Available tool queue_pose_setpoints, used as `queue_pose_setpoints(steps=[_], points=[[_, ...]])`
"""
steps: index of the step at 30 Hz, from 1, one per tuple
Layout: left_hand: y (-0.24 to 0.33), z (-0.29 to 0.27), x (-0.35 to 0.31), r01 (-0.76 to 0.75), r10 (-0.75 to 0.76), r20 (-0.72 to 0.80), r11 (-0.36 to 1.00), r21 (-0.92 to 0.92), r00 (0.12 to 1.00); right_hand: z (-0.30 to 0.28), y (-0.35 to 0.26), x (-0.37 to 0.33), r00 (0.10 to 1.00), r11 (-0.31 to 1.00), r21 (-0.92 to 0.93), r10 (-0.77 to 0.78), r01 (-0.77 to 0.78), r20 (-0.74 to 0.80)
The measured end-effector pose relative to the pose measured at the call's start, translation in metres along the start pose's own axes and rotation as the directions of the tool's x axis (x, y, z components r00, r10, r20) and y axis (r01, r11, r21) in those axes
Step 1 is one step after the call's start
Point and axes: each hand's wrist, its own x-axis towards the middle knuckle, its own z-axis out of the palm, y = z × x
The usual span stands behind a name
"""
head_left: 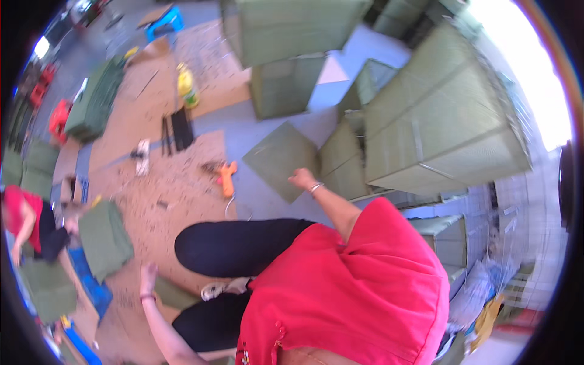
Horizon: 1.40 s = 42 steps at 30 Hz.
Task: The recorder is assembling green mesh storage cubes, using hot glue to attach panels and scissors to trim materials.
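Observation:
My right hand [302, 178], with a bracelet at the wrist, is closed, its fingers curled over a square dark-green panel [277, 152]. Whether it grips the panel or something small is not clear. The panel's right corner is next to a green box. My left hand [148, 280] is down at the lower left, fingers curled together, beside another green panel [173, 294] partly hidden by my leg. What it holds, if anything, cannot be made out. An orange glue gun [227, 178] with a pale cord lies on the cardboard in front of my knee.
Large green fabric boxes [438, 115] stand at the right and far side. Black strips [181, 129] and a yellow bottle [187, 86] are on the cardboard [182, 201]. A person in red [24, 219] sits at far left near folded green pieces [104, 238]. A blue stool [165, 24] stands at the back.

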Motion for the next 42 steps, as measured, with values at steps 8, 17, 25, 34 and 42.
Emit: queue_pose_setpoints(steps=[8, 17, 25, 34, 42], points=[[0.086, 0.010, -0.007, 0.253, -0.227, 0.455, 0.968, 0.004, 0.861, -0.269, -0.201, -0.200, 0.239, 0.592, -0.345, -0.691, 0.728, -0.682], [0.113, 0.013, 0.018, 0.189, -0.189, 0.357, 0.981, 0.037, 0.915, -0.439, -0.136, -0.309, -0.004, 0.773, -0.584, -0.604, -0.248, -0.797], [0.060, 0.008, 0.005, 0.110, -0.103, 0.249, 0.994, -0.015, 0.963, -0.470, -0.137, -0.258, -0.001, 0.723, -0.504, -0.572, -0.473, -0.820], [0.158, -0.004, -0.016, -0.151, 0.151, 0.024, 0.989, -0.003, 0.988, -0.556, -0.261, -0.264, 0.196, 0.773, -0.631, -0.629, 0.061, -0.752], [0.326, 0.000, -0.045, -0.004, 0.302, 0.102, 0.331, -0.944, 0.948, -0.421, -0.370, -0.315, 0.024, 0.427, -0.437, -0.736, 0.792, -0.676]])
